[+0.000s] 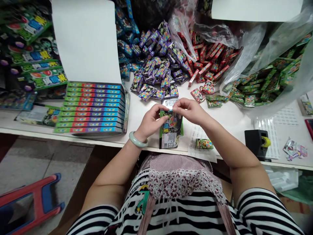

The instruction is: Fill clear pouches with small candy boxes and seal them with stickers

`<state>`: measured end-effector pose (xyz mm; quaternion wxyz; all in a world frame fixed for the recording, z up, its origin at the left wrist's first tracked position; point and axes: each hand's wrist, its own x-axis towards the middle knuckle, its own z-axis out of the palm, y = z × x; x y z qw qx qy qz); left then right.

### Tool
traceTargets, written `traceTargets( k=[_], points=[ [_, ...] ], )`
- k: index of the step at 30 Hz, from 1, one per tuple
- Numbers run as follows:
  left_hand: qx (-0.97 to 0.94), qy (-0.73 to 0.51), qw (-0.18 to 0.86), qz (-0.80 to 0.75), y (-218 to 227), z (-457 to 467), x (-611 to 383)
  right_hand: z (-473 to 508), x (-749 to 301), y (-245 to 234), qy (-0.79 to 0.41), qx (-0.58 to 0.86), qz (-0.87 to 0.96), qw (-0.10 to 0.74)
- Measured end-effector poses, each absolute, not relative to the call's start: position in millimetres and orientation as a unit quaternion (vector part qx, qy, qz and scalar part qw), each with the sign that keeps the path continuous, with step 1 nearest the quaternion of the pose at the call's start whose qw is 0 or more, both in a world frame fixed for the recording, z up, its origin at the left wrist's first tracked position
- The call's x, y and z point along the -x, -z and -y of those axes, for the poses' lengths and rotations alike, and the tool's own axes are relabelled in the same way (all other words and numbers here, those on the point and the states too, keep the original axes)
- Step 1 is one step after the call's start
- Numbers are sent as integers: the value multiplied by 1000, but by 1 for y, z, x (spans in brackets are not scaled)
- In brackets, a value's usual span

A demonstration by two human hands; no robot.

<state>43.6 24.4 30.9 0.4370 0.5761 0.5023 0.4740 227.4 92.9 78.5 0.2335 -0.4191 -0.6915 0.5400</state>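
Note:
A green and black printed carton point(170, 133) stands on the white table point(230, 117) in front of me, its top open. My left hand point(151, 120) grips the carton's upper left edge, fingers curled; a pale green bangle is on that wrist. My right hand point(189, 109) pinches the carton's top flap at its upper right. A single small green packet point(204, 144) lies just right of the carton on a sheet of paper.
A display box point(93, 107) filled with flat rows of packets sits at left under a raised white lid. Heaps of purple point(158, 62), red point(207, 62) and green packets point(266, 81) lie behind, some in clear bags. A black tape dispenser point(256, 143) is right.

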Motion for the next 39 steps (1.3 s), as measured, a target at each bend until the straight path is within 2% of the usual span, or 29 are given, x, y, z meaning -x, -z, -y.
traceTargets(
  k=[14, 21, 25, 30, 34, 36, 39],
  points=[
    [-573, -472, 386, -547, -32, -28, -60, -99, -226, -76, -543, 470, 670, 188],
    [-578, -497, 349, -545, -21, -29, -67, -98, -226, -68, -618, 472, 599, 189],
    [-548, -508, 448, -491, -9, -19, -63, -101, -227, -62, -723, 483, 469, 157],
    [-484, -443, 612, -442, 7, 8, -51, -104, -233, -57, -785, 476, 382, 107],
    [-386, -531, 630, -414, 1, 15, -42, -97, -245, -54, -800, 405, 419, 145],
    [-324, -594, 620, -397, -5, 9, -37, -90, -250, -49, -773, 395, 463, 177],
    [-269, -652, 588, -396, -12, -5, -26, -76, -252, -39, -719, 423, 524, 171]
  ],
)
